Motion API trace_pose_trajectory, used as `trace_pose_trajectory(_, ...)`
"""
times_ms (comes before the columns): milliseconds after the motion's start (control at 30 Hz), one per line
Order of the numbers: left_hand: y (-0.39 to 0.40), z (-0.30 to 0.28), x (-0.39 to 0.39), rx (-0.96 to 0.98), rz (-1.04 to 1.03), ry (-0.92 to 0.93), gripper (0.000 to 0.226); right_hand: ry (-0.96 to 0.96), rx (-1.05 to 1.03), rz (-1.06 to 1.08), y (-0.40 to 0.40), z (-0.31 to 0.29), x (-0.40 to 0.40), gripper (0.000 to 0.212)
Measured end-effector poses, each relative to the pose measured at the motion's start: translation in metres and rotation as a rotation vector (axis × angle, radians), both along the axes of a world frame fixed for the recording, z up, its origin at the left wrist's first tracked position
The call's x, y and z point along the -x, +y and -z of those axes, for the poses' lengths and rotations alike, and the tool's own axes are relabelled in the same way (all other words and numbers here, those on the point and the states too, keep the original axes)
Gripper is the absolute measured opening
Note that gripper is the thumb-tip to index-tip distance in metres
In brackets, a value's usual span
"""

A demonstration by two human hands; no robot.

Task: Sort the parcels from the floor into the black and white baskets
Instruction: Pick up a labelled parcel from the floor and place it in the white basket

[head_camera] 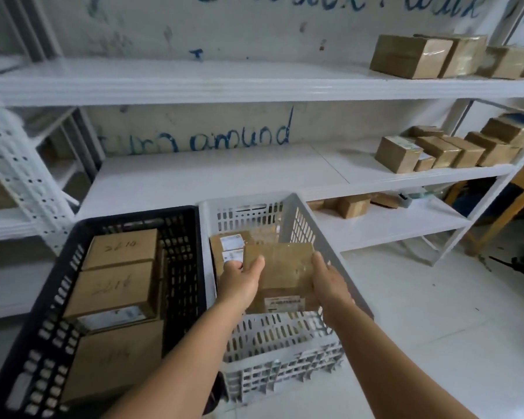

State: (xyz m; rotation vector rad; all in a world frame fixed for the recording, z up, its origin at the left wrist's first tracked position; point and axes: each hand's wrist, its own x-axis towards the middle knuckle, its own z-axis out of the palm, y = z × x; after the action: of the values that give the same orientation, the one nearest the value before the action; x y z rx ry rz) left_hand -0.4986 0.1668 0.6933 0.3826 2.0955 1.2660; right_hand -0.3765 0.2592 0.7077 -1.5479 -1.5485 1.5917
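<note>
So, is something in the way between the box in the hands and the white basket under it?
Nothing visible blocks it. The box hangs over the white basket; a labelled parcel lies inside at the far left.

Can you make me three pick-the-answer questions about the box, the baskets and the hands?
1. Where is the held parcel?
A. over the white basket
B. on a shelf
C. on the floor

2. How many parcels show in the black basket?
A. one
B. three
C. six

3. What are the hands doing?
A. hanging idle
B. both holding one parcel
C. lifting a basket

Answers:
1 A, the parcel sits above the white basket's open top.
2 B, three brown boxes lie in a row inside it.
3 B, the left hand and the right hand grip the parcel's two sides.
</note>
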Motion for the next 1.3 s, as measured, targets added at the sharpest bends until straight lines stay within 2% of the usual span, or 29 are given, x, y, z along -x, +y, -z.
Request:
trace_pose_trajectory(167,0.008,0.027,0.016,0.088,0.054,-0.063,0.078,-0.112,0.135,-0.122,0.017,0.020,0.022,0.053)
trace_pose_trajectory(233,0.018,0.039,0.021,0.157,0.045,-0.026,0.074,-0.157,0.181,-0.156,0.027,0.033,0.030,0.048)
trace_pose_trajectory(333,0.033,0.055,0.025,0.235,0.014,-0.017,0.054,-0.205,0.239,-0.180,0.042,0.054,0.042,0.039)
trace_pose_trajectory(500,0.063,0.091,0.037,0.412,0.002,0.048,0.044,-0.264,0.341,-0.179,0.073,0.090,0.058,0.017)
trace_pose_trajectory(567,0.072,0.105,0.043,0.412,-0.031,0.037,0.043,-0.303,0.331,-0.209,0.084,0.101,0.066,0.019)
trace_pose_trajectory(700,0.087,0.130,0.054,0.333,-0.105,-0.038,0.057,-0.286,0.364,-0.253,0.101,0.120,0.087,0.021)
trace_pose_trajectory(833,0.091,0.153,0.059,0.422,0.003,0.076,0.075,-0.322,0.400,-0.252,0.110,0.143,0.107,0.026)
trace_pose_trajectory(1067,0.090,0.174,0.060,0.556,0.221,0.238,0.055,-0.325,0.481,-0.347,0.106,0.168,0.134,0.032)
trace_pose_trajectory(1167,0.091,0.175,0.058,0.533,0.237,0.207,0.057,-0.339,0.462,-0.417,0.098,0.171,0.146,0.034)
trace_pose_trajectory(1300,0.088,0.177,0.060,0.484,0.242,0.153,0.063,-0.330,0.444,-0.391,0.096,0.170,0.148,0.032)
